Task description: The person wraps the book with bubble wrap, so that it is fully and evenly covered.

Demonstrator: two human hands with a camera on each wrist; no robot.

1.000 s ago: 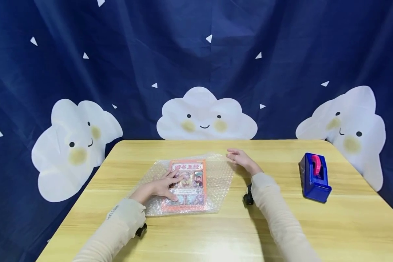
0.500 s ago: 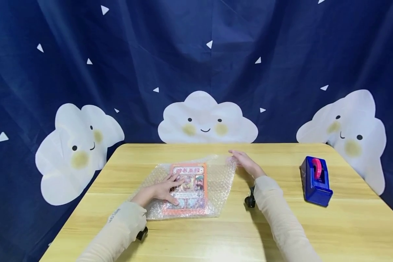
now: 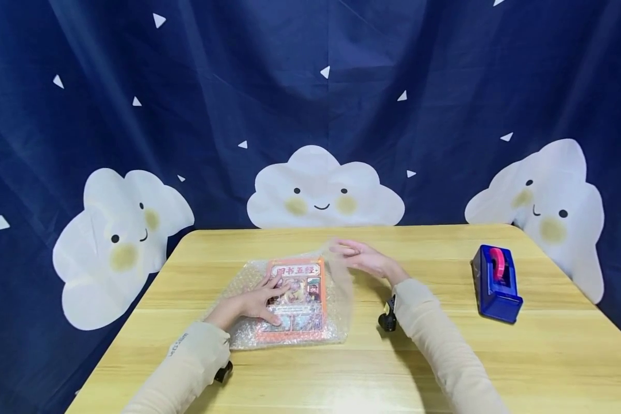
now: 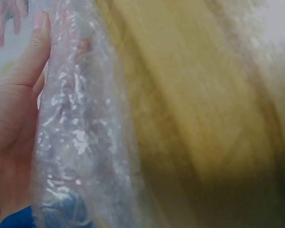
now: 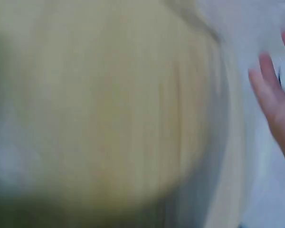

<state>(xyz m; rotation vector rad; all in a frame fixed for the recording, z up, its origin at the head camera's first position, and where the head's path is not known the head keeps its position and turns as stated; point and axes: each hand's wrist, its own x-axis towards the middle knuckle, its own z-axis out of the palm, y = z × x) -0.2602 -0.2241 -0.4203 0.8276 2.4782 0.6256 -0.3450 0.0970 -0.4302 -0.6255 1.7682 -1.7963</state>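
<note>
In the head view, a book (image 3: 314,313) with an orange-edged, comic-style cover lies with clear bubble wrap (image 3: 338,328) around it. Spread fingers of my left hand (image 3: 253,302) rest across the left part of the cover. The left wrist view has the thumb (image 4: 34,54) straight along the wrap's shiny edge. At the wrap's far right corner is my right hand (image 3: 362,257), its fingertips against the raised, blurred flap. Extended, separated fingers of this hand (image 5: 275,102) appear at the right edge of the right wrist view.
A blue tape dispenser (image 3: 498,290) with a pink core stands at the right of the wooden table (image 3: 434,356). Behind the table's far edge hangs a dark blue curtain (image 3: 279,69) with smiling clouds.
My right hand has reached the wrap's far right corner and moved left. The wrap's right side has lifted and come left with it. My left hand stays on the book.
</note>
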